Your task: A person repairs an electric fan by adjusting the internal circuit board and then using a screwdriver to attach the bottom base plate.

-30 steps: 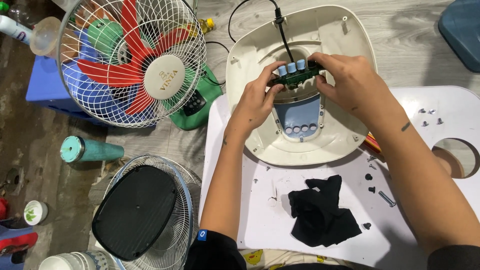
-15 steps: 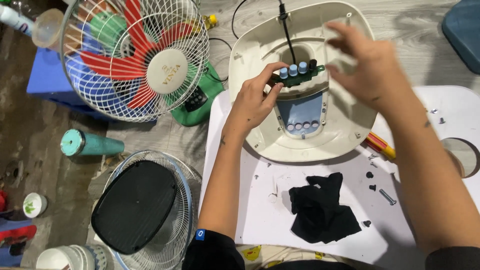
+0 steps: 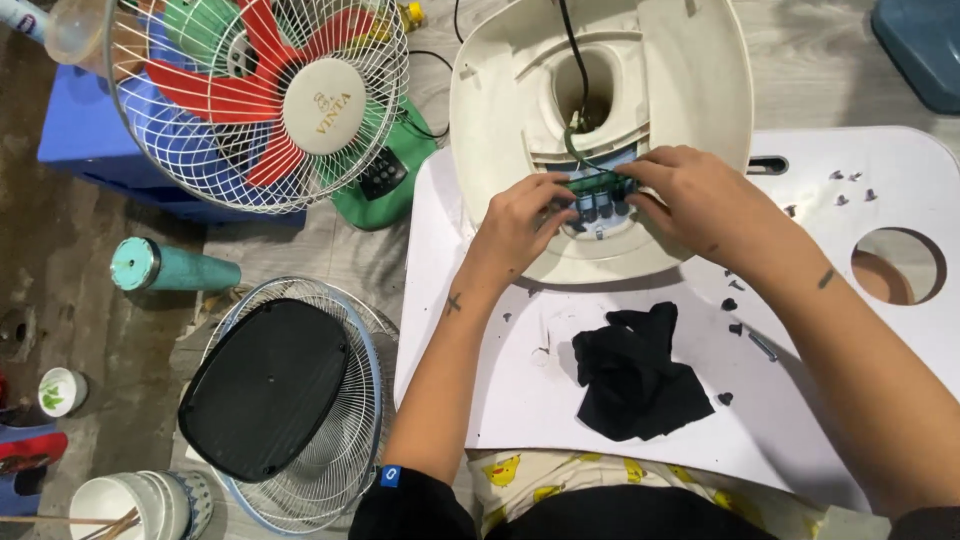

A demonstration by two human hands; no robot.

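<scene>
A: Pinching with both hands, you hold the small green circuit board (image 3: 598,184): left hand (image 3: 520,222) closed on its left end, right hand (image 3: 690,200) on its right end.

B: Where does it sit?

A: Over the rectangular opening of the cream plastic fan base (image 3: 690,90), smooth and rounded, on the white board (image 3: 500,400). Your crumpled black cloth (image 3: 632,372) lies just below.

left side: standing fan (image 3: 260,100) and grille with black cover (image 3: 270,385) crowd floor
near side: black cloth (image 3: 635,375), loose screws (image 3: 730,330)
far: base shell wall (image 3: 700,90), cable (image 3: 575,60)
right tabletop (image 3: 900,340): mostly open
</scene>
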